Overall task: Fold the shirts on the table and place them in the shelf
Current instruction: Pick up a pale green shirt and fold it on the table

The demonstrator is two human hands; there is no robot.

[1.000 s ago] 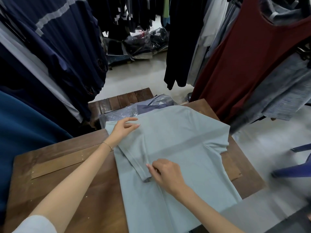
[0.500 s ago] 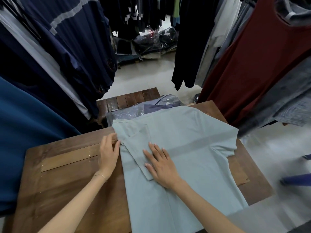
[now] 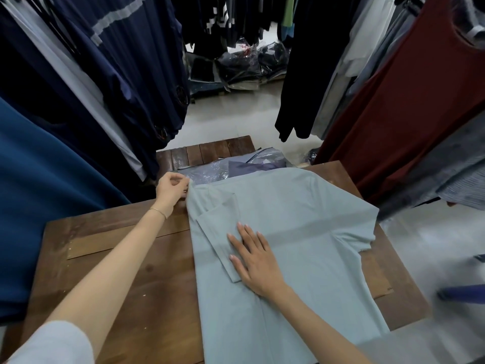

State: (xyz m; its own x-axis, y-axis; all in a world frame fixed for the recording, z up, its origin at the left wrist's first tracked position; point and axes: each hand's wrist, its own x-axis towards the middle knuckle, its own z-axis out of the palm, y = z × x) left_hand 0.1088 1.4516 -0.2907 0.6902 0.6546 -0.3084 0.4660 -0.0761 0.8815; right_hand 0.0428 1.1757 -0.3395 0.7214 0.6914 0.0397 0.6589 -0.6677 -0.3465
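A pale green shirt (image 3: 301,232) lies flat on the brown wooden table (image 3: 126,271), its left sleeve folded inward over the body. My left hand (image 3: 172,189) pinches the shirt's far left corner at the shoulder. My right hand (image 3: 256,261) lies flat with straight fingers on the folded sleeve, pressing it down. The shirt's right sleeve is spread out towards the table's right edge. No shelf is in view.
A plastic-wrapped pile of clothes (image 3: 236,166) sits behind the shirt on a dark slatted bench (image 3: 204,152). Hanging garments crowd both sides: navy and blue ones (image 3: 78,101) on the left, a maroon one (image 3: 409,101) on the right. Plastic bags (image 3: 249,64) lie on the floor beyond.
My left hand has moved from the shirt's left edge up to its far corner and now pinches it. My right hand stays flat on the folded sleeve.
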